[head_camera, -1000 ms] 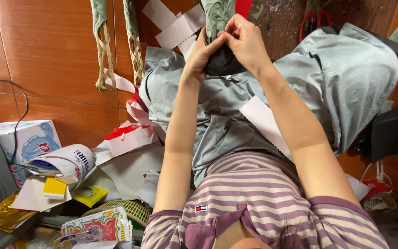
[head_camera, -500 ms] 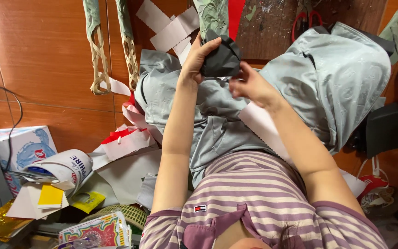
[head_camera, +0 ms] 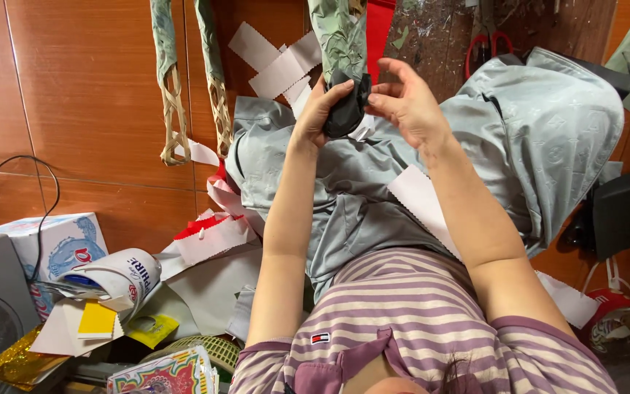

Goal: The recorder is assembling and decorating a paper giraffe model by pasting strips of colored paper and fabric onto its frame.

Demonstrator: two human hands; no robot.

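Dark cloth (head_camera: 345,108), a small bunched piece, was at the far middle of the scene, above the grey garment (head_camera: 344,190) on the lap. The left hand (head_camera: 320,108) was clenched around it, while the right hand (head_camera: 406,102) was released, fingers spread just beside it. The step seemed to be shaping the piece; a next move would probably need the right fingers to pinch it. At the near left lay a white and blue box (head_camera: 60,244), a rolled white wrapper (head_camera: 122,273), a yellow square note (head_camera: 97,319) and gold foil (head_camera: 16,363).
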